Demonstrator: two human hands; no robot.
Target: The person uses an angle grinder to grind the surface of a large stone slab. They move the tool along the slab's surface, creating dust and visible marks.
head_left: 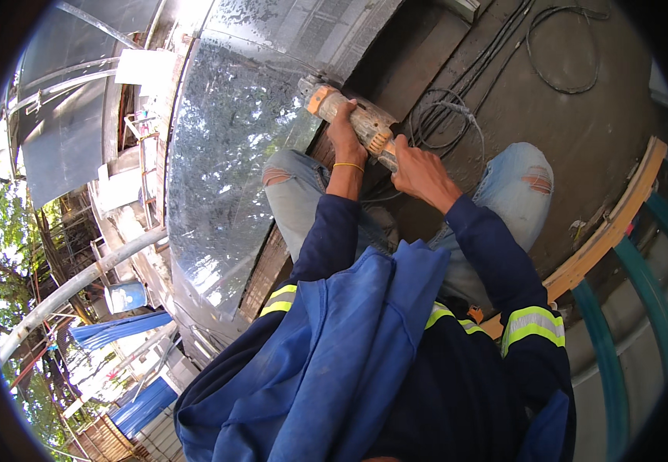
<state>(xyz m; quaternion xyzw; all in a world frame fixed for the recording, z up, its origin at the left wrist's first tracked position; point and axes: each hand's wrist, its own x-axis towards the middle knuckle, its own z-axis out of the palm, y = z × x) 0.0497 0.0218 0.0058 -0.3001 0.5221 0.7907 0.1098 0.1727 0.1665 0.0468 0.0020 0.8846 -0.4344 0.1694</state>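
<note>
Both of my hands hold a dusty orange-and-grey angle grinder (366, 127). My left hand (343, 138), with a yellow band at the wrist, wraps round the front of its body. At the rear end my right hand (420, 173) is closed on the narrow grip. The grinder's head lies over the edge of a glossy dark panel (226, 146) that mirrors trees. Its disc cannot be made out clearly. Below the tool are my bent knees in torn jeans.
Black cables (457, 108) run and coil on the grey floor to the right. A curved wooden edge (619, 219) with green bars (646, 277) stands at the lower right. Beyond the panel on the left are a metal pipe (87, 273), a blue bucket (124, 296) and scaffolding.
</note>
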